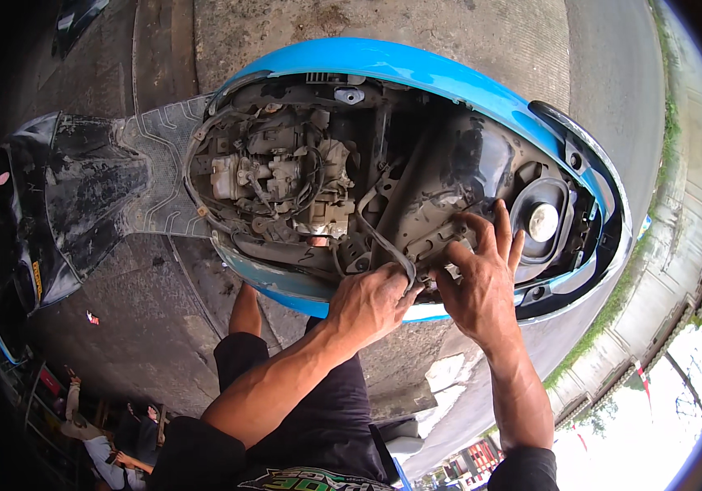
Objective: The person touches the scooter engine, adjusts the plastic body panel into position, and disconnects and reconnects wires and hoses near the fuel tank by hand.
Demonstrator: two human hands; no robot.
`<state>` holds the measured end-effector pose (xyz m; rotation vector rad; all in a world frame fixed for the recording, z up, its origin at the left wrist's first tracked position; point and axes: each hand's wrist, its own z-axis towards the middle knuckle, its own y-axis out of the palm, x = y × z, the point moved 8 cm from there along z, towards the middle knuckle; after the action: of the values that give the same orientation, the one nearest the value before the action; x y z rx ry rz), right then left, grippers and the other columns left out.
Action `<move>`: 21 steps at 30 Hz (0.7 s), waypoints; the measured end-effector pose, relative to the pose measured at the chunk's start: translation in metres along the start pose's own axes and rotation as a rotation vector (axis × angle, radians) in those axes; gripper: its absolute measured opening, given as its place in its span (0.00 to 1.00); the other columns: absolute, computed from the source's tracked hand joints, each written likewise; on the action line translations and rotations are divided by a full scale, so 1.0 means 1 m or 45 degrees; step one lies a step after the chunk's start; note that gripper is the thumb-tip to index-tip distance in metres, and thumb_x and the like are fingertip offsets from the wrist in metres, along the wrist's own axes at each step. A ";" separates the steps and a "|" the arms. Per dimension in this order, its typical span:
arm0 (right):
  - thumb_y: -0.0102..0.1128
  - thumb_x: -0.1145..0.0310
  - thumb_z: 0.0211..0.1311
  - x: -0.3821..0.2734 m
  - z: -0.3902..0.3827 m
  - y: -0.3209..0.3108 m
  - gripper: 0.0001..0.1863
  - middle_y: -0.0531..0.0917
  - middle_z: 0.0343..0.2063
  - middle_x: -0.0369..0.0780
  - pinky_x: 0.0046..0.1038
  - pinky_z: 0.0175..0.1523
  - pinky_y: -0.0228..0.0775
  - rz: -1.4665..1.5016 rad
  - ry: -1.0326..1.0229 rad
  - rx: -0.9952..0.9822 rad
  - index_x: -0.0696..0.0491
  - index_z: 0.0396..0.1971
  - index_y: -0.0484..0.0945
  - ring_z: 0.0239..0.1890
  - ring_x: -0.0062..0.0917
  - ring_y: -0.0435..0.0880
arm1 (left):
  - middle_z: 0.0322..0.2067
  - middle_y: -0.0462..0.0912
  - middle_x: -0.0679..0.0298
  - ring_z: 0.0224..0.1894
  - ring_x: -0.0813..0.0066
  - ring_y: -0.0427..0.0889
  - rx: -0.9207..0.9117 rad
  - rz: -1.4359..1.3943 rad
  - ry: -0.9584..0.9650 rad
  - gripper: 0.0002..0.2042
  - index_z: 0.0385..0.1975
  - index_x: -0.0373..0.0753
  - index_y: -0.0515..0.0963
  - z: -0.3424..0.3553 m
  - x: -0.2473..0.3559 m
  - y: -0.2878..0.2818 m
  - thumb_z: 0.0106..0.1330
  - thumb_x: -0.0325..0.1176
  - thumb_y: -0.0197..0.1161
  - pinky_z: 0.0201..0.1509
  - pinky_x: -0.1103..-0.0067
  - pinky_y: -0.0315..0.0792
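Only one view was given, from a wide fisheye camera worn on the person's head. It looked steeply down onto a blue scooter with its seat removed and its dusty engine bay exposed [351,172], which filled the upper and middle frame at close range. The person's own forearms entered from the lower edge, the left hand [370,301] and the right hand [482,274] meeting just below centre. The lens bent the grey concrete ground [138,327] toward the rim, and a dark border closed the left and right edges. A roadside appeared tilted at lower right.
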<state>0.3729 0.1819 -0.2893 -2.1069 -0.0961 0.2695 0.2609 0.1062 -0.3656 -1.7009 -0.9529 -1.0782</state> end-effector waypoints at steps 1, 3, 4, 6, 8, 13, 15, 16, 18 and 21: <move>0.75 0.69 0.52 0.000 0.000 0.002 0.07 0.71 0.66 0.42 0.74 0.75 0.32 -0.002 -0.004 0.002 0.46 0.32 0.87 0.80 0.56 0.46 | 0.33 0.86 0.52 0.32 0.49 0.87 -0.010 0.007 -0.005 0.10 0.41 0.35 0.81 0.000 -0.001 0.000 0.66 0.32 0.71 0.34 0.63 0.82; 0.75 0.69 0.51 -0.001 0.001 0.001 0.07 0.71 0.66 0.42 0.74 0.75 0.32 -0.006 -0.008 0.004 0.46 0.32 0.87 0.80 0.57 0.46 | 0.32 0.85 0.52 0.31 0.49 0.87 -0.003 0.018 -0.001 0.10 0.41 0.35 0.81 0.000 0.001 -0.002 0.66 0.33 0.71 0.33 0.62 0.82; 0.75 0.68 0.51 -0.001 0.001 0.000 0.07 0.71 0.66 0.42 0.74 0.75 0.32 -0.007 -0.009 0.001 0.46 0.32 0.87 0.80 0.57 0.46 | 0.30 0.85 0.51 0.30 0.48 0.87 0.003 0.028 0.002 0.10 0.40 0.35 0.81 0.000 0.003 -0.002 0.66 0.33 0.72 0.32 0.62 0.81; 0.75 0.68 0.51 0.000 0.001 -0.002 0.07 0.71 0.66 0.42 0.74 0.75 0.32 -0.007 -0.012 0.000 0.46 0.32 0.87 0.80 0.57 0.46 | 0.29 0.85 0.51 0.29 0.48 0.87 0.005 0.045 0.000 0.11 0.40 0.35 0.80 -0.001 0.002 -0.001 0.66 0.34 0.72 0.32 0.62 0.81; 0.76 0.68 0.51 0.002 -0.001 -0.001 0.08 0.71 0.66 0.43 0.74 0.75 0.32 0.024 -0.036 0.011 0.46 0.32 0.87 0.80 0.57 0.47 | 0.28 0.85 0.51 0.29 0.48 0.86 0.007 0.066 -0.003 0.11 0.40 0.35 0.80 0.000 0.003 0.001 0.66 0.34 0.72 0.31 0.62 0.81; 0.76 0.68 0.52 0.010 -0.003 -0.004 0.08 0.75 0.64 0.43 0.67 0.77 0.37 0.039 -0.183 0.082 0.46 0.34 0.88 0.79 0.54 0.52 | 0.29 0.85 0.49 0.30 0.48 0.87 0.042 0.073 0.009 0.12 0.41 0.32 0.79 -0.006 0.002 -0.003 0.67 0.34 0.70 0.34 0.62 0.81; 0.75 0.69 0.52 0.024 -0.007 -0.007 0.09 0.77 0.63 0.43 0.65 0.78 0.39 0.177 -0.205 0.129 0.47 0.35 0.88 0.78 0.53 0.57 | 0.29 0.85 0.49 0.30 0.47 0.87 0.019 0.082 -0.028 0.12 0.41 0.31 0.79 -0.006 0.002 -0.004 0.67 0.34 0.70 0.34 0.62 0.81; 0.75 0.71 0.52 0.029 -0.011 -0.010 0.11 0.78 0.61 0.44 0.63 0.78 0.41 0.308 -0.227 0.172 0.47 0.37 0.88 0.76 0.52 0.61 | 0.29 0.85 0.49 0.31 0.47 0.87 -0.002 0.084 -0.067 0.12 0.41 0.31 0.79 -0.007 0.000 -0.003 0.67 0.34 0.70 0.35 0.62 0.81; 0.74 0.74 0.51 0.036 -0.020 -0.013 0.14 0.82 0.57 0.43 0.60 0.78 0.45 0.356 -0.219 0.227 0.48 0.39 0.87 0.73 0.49 0.69 | 0.30 0.85 0.49 0.30 0.47 0.86 -0.009 0.104 -0.069 0.13 0.41 0.31 0.79 -0.009 -0.002 0.000 0.67 0.34 0.70 0.35 0.62 0.80; 0.74 0.77 0.47 0.042 -0.038 -0.013 0.17 0.83 0.54 0.42 0.61 0.77 0.49 0.267 -0.251 0.318 0.49 0.40 0.87 0.70 0.47 0.73 | 0.29 0.84 0.50 0.30 0.48 0.85 0.043 0.108 -0.035 0.14 0.40 0.31 0.79 -0.009 0.000 -0.001 0.65 0.35 0.72 0.35 0.62 0.79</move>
<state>0.4230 0.1640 -0.2655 -1.8386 0.0415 0.5856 0.2575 0.0979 -0.3631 -1.7168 -0.9034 -0.9807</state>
